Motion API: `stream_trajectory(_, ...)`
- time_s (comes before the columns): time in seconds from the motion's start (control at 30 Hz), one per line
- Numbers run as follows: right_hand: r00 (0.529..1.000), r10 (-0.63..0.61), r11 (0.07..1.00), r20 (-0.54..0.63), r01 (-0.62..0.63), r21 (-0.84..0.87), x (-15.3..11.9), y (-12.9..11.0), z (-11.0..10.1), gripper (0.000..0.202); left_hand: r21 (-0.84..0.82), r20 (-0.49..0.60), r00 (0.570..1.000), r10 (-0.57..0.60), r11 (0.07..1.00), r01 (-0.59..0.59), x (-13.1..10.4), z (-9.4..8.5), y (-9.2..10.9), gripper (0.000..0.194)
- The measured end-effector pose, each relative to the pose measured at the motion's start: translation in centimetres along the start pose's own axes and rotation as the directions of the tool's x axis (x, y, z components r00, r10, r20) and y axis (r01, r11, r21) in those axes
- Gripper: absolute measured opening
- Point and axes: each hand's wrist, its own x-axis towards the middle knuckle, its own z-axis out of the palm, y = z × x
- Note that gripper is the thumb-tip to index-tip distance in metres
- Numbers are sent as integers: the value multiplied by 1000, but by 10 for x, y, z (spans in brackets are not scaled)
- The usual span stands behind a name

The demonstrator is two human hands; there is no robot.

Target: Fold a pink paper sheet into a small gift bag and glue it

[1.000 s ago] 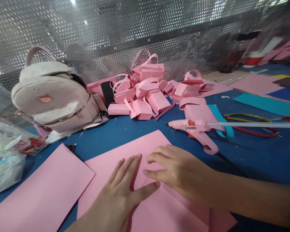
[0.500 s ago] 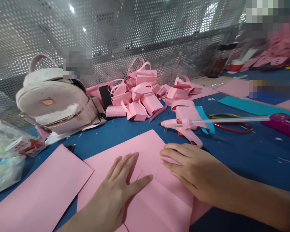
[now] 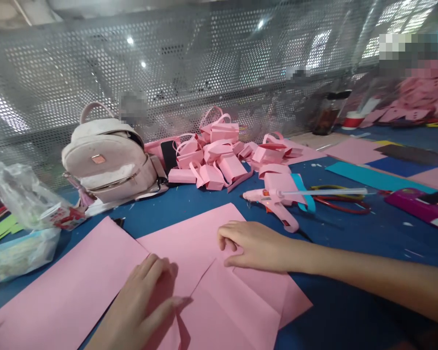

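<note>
Pink paper sheets [image 3: 200,223] lie overlapping on the blue table in front of me. My left hand [image 3: 140,296] rests over their left part, thumb apart from the curved fingers, with nothing visibly held. Above the middle of the sheets, my right hand [image 3: 251,245] has its fingers curled around a lifted edge of pink paper [image 3: 235,253]. A creased pink piece [image 3: 241,296] lies between and below the hands. Another pink sheet [image 3: 69,287] is to the left. Beyond my right hand sits a pink glue gun [image 3: 273,201].
Small folded pink paper bags [image 3: 219,160] are piled at the back, beside a pale backpack [image 3: 105,160]. Plastic bags [image 3: 25,199] lie at the left. Scissors [image 3: 343,206], a teal strip [image 3: 379,177] and a purple tool [image 3: 419,206] are at the right.
My left hand has moved left and nearer me. The right hand has shifted left over the paper, and its fingers have curled closed on an edge. The view has shifted slightly.
</note>
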Motion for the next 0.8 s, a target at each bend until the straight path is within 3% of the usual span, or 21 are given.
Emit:
stream_trajectory(0.2,999,-35,999,39,34,22,-2,-2,-2,21,245,64,997,-48,969,31,-24,8,-1,34)
stream_trajectory(0.3,997,-61,994,42,57,90,0,-5,-3,23,239,78,997,-29,971,10,-28,13,4,35)
stream_trajectory(0.4,999,-19,958,31,9,286,1,-3,-2,17,55,16,996,-85,995,84,-25,12,3,33)
stream_trajectory(0.5,998,17,901,-60,10,433,1,2,0,20,-286,-38,985,-170,946,152,-12,2,-1,36)
stream_trajectory(0.57,989,48,880,-137,23,475,0,4,1,25,-562,71,983,-170,807,180,1,-8,-4,35)
stream_trajectory(0.63,980,69,868,-185,32,495,0,5,2,27,-738,209,970,-121,632,238,14,-17,-7,39)
stream_trajectory(0.7,971,83,876,-225,36,480,0,5,1,26,-789,216,972,-86,571,226,26,-23,-9,43)
stream_trajectory(0.8,950,65,906,-304,71,417,4,6,0,21,-759,129,990,-60,637,138,40,-27,-12,41)
